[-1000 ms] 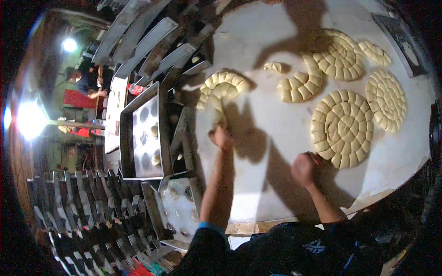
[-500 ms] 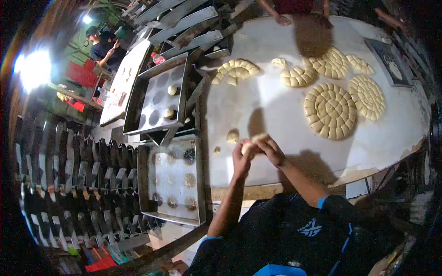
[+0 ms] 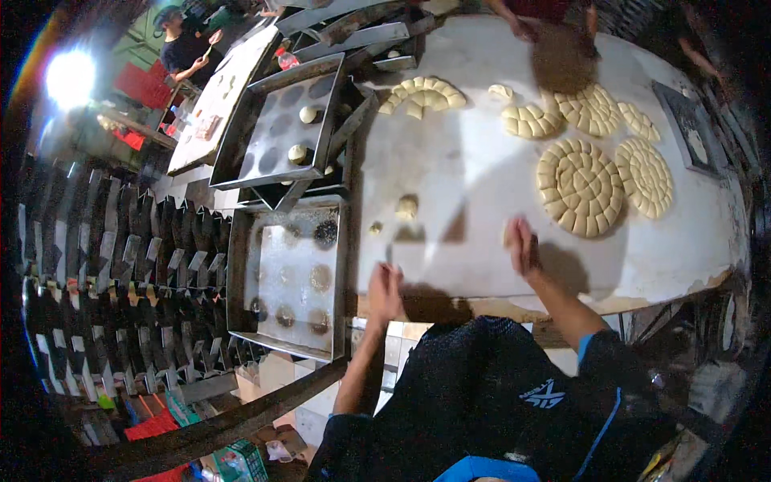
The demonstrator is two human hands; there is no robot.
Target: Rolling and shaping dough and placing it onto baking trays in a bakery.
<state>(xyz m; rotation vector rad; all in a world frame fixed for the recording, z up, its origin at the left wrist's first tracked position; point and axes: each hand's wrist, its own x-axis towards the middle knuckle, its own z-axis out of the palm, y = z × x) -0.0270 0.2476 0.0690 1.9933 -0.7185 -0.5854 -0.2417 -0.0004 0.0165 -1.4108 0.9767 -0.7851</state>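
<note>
My left hand (image 3: 386,287) is closed round a slim grey tool (image 3: 389,255) that looks metal, near the front of the white table (image 3: 458,265). My right hand (image 3: 524,246) is curled round a pale dough piece (image 3: 507,236), partly hidden by the fingers. Between and above my hands lie a dough lump (image 3: 407,207) and a small scrap (image 3: 375,228). Cut dough pieces form rounds (image 3: 580,187), (image 3: 643,177), (image 3: 586,111), plus an arc (image 3: 426,93) and smaller groups (image 3: 530,122).
At left are metal trays, one with dough balls (image 3: 238,153), another below (image 3: 234,273), and stacked racks (image 3: 120,257). A dark tray (image 3: 671,104) sits at right. A co-worker's hands (image 3: 522,29) are across the table; another person (image 3: 181,55) works at the back left.
My left hand left the dough arc and met my right around a dough piece; now the hands are apart, the right farther right. The view shifted, showing more floor and co-workers.
</note>
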